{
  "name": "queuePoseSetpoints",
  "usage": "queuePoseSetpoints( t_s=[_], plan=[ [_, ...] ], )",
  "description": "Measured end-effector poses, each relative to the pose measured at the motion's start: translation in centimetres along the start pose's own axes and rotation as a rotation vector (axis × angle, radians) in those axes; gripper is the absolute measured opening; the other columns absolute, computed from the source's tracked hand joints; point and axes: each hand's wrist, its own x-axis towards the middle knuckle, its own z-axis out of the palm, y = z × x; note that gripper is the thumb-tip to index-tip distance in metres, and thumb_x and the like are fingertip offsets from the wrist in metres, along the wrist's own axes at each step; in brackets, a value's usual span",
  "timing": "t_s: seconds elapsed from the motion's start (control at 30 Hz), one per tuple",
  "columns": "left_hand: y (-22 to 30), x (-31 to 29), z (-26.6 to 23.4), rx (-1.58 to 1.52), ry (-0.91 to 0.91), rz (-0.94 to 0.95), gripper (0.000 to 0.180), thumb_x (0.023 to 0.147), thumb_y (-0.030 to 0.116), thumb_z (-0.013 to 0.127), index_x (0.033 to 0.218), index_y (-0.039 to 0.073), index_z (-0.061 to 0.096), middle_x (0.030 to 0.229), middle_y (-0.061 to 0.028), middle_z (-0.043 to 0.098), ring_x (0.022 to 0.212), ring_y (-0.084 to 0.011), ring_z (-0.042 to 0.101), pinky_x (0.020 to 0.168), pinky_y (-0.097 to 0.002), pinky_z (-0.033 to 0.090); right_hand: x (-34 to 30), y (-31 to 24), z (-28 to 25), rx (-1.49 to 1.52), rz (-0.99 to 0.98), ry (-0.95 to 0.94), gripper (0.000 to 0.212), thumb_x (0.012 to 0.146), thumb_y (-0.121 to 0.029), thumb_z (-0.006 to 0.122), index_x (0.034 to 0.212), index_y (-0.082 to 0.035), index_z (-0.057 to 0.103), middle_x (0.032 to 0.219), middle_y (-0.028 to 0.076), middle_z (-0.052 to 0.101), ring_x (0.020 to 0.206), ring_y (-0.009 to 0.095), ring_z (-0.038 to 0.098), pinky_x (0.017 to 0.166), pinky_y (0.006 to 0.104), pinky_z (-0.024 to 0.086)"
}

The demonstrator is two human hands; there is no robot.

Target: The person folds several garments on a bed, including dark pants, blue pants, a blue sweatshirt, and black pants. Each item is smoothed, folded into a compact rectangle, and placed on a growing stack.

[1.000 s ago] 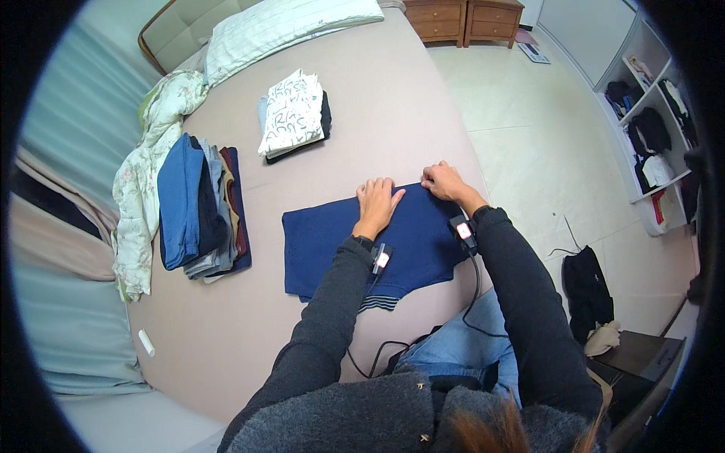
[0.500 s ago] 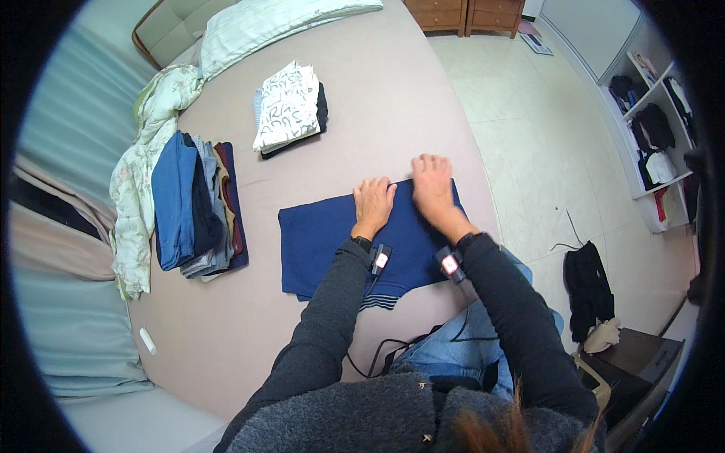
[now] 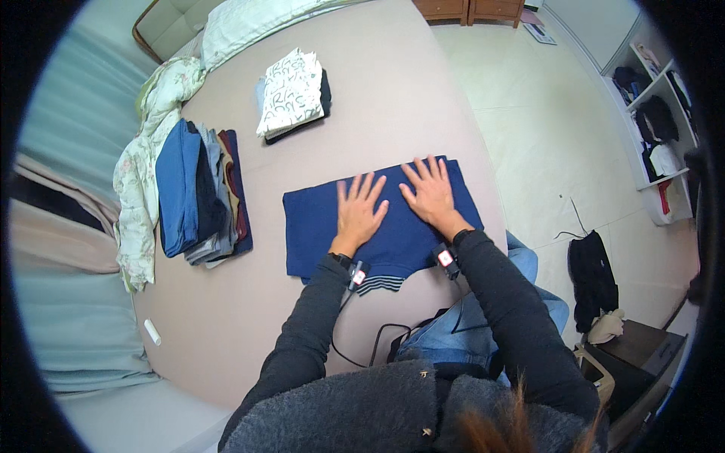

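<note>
A navy blue folded garment (image 3: 313,234) lies flat on the bed in front of me, with a striped band (image 3: 381,285) showing at its near edge. Both palms press on it. My left hand (image 3: 360,214) rests near its middle, fingers spread. Toward its far right corner lies my right hand (image 3: 432,195), fingers also spread and reaching the far edge. Each wrist wears a dark strap with a small device, and cables trail from them.
The bed (image 3: 377,83) carries a stack of folded clothes (image 3: 200,196) at left and a smaller pile topped by a white printed garment (image 3: 291,94). A floral quilt (image 3: 136,219) borders the left side. Black clothing (image 3: 591,275) lies at right, near open shelves (image 3: 642,113).
My left hand has moved left and nearer to me, its fingers now fanned out. My right hand has flattened onto the garment with its fingers spread.
</note>
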Motion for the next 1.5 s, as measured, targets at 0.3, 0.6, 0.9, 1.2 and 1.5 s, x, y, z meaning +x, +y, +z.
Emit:
queuePoseSetpoints(
  t_s=[0.3,0.6,0.9,1.2,1.5],
  plan=[
    [-9.9,-7.0,-4.6,0.208,-0.106,-0.310,0.056,0.102,0.037,0.043,0.154,0.020,0.035,0.160,-0.0099,0.031,0.149,-0.0310,0.023,0.116,-0.0642,0.015,-0.5,4.1,-1.6,-0.173,0.065,-0.070,0.050,0.101,-0.039,0.046,0.143,-0.013,0.050,0.149,0.016,0.045,0.142,0.032,0.036,0.118,0.0553,0.019],
    [3.9,-6.4,-1.9,0.115,0.007,-0.212,0.059,0.098,0.027,0.049,0.153,0.009,0.035,0.161,-0.0137,0.029,0.149,-0.0351,0.022,0.117,-0.0627,0.013,-4.8,-9.0,-1.9,-0.041,-0.017,-0.016,0.060,0.090,-0.023,0.056,0.143,0.002,0.045,0.154,0.029,0.032,0.145,0.043,0.027,0.120,0.0520,0.019],
    [-5.3,-14.6,-4.3,0.306,-0.001,-0.474,0.060,0.097,0.033,0.048,0.154,0.022,0.034,0.159,-0.0108,0.033,0.147,-0.0380,0.026,0.115,-0.0665,0.015,-8.5,-0.8,-1.3,-0.017,0.034,-0.004,0.054,0.100,-0.030,0.049,0.152,-0.020,0.039,0.158,0.009,0.035,0.147,0.030,0.029,0.120,0.0545,0.017],
    [-12.4,-14.6,-4.7,-0.647,0.351,-0.873,0.072,0.087,0.038,0.074,0.133,-0.011,0.049,0.112,-0.0245,0.067,0.097,-0.0280,0.068,0.082,-0.0337,0.055,-8.9,4.9,-1.9,0.294,0.664,0.214,0.077,0.084,-0.031,0.075,0.143,0.003,0.039,0.137,0.029,0.047,0.127,0.038,0.048,0.108,0.0454,0.037],
    [-11.1,-10.4,-10.2,-1.275,-0.230,-1.118,0.086,0.075,0.030,0.086,0.134,-0.017,0.044,0.125,-0.0297,0.060,0.108,-0.0344,0.065,0.095,-0.0386,0.054,-6.7,6.7,-3.9,0.945,0.889,-0.298,0.074,0.072,-0.015,0.083,0.132,0.009,0.046,0.115,0.024,0.064,0.092,0.029,0.068,0.084,0.0363,0.057]
  ],
)
